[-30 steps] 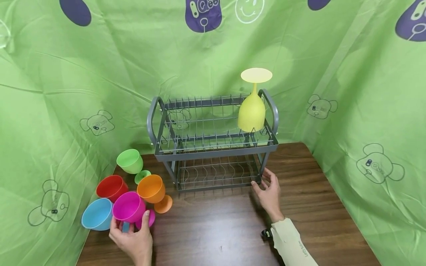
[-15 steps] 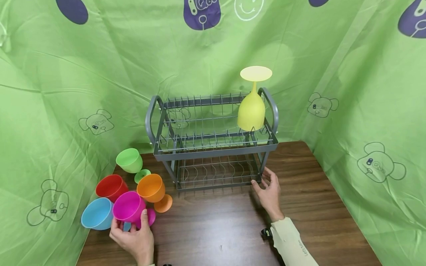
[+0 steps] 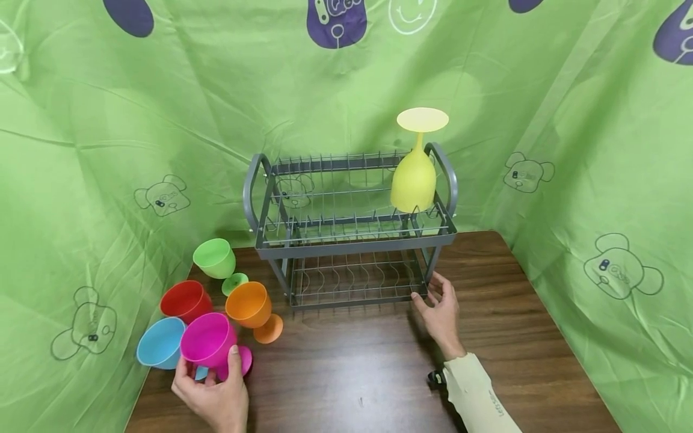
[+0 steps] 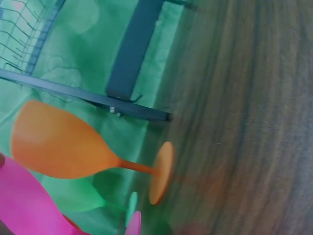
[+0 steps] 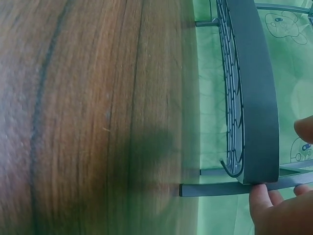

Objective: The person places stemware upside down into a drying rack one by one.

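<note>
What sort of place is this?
Probably a makeshift demo or recording booth: printed green fabric hangs on three sides of a wood-grain table, with a dish rack and colourful goblets.

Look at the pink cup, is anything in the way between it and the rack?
Yes. In the head view, the orange cup stands on the straight line from the pink cup in the left hand to the rack. Lifting the pink cup over it would probably get past.
</note>
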`<action>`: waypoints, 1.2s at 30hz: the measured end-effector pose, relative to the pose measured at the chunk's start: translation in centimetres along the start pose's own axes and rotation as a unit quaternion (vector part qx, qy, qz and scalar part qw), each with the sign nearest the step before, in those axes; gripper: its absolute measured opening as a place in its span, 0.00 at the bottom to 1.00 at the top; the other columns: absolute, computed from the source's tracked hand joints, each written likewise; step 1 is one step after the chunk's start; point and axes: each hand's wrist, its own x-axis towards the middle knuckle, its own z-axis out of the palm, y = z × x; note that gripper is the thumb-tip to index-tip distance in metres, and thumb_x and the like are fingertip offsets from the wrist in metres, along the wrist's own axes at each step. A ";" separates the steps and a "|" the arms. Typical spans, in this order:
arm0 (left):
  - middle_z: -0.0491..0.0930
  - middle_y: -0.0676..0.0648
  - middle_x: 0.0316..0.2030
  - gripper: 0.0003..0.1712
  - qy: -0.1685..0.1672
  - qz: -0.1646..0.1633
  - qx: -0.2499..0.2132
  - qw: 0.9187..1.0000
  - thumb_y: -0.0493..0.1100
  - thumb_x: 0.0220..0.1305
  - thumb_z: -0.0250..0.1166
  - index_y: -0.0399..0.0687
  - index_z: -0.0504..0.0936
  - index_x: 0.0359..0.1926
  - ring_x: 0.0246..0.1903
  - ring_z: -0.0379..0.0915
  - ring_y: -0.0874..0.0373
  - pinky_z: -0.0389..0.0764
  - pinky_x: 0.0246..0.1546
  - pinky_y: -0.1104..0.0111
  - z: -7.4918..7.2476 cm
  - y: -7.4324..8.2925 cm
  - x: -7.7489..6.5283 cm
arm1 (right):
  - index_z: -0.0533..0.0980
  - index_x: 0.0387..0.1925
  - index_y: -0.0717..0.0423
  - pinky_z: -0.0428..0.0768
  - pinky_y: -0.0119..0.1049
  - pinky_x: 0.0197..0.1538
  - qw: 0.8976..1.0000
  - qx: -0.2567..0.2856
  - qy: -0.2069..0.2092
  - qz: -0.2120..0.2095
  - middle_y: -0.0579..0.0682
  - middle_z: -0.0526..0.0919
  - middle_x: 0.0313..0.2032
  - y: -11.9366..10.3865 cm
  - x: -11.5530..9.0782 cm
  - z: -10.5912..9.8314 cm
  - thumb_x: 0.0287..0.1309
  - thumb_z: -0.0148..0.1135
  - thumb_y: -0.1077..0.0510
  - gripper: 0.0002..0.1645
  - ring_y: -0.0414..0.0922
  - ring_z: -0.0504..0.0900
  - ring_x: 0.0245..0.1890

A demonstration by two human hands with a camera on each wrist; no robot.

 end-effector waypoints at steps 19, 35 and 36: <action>0.69 0.57 0.63 0.54 -0.062 0.071 0.003 0.996 0.26 0.42 0.83 0.50 0.75 0.73 0.63 0.69 0.55 0.79 0.54 0.82 -1.9 2.9 -0.1 | 0.63 0.76 0.59 0.75 0.50 0.74 0.998 -0.044 -0.044 0.014 0.62 0.69 0.70 -2.5 -0.8 -1.2 0.58 0.78 0.63 0.49 0.58 0.72 0.70; 0.73 0.52 0.59 0.58 -0.221 0.189 0.075 0.954 0.27 0.34 0.87 0.46 0.77 0.72 0.56 0.69 0.67 0.73 0.50 0.87 -1.9 6.3 -2.2 | 0.72 0.70 0.56 0.80 0.32 0.67 0.986 -0.026 -0.148 -0.067 0.54 0.77 0.67 -8.6 -3.8 -1.6 0.59 0.78 0.63 0.39 0.46 0.77 0.67; 0.74 0.49 0.59 0.59 -0.235 0.194 0.080 0.949 0.28 0.34 0.87 0.47 0.77 0.73 0.55 0.70 0.67 0.73 0.50 0.88 -1.8 6.5 -2.4 | 0.73 0.70 0.57 0.81 0.31 0.66 0.985 -0.017 -0.155 -0.076 0.55 0.77 0.67 -8.9 -4.1 -1.6 0.59 0.78 0.64 0.39 0.45 0.77 0.67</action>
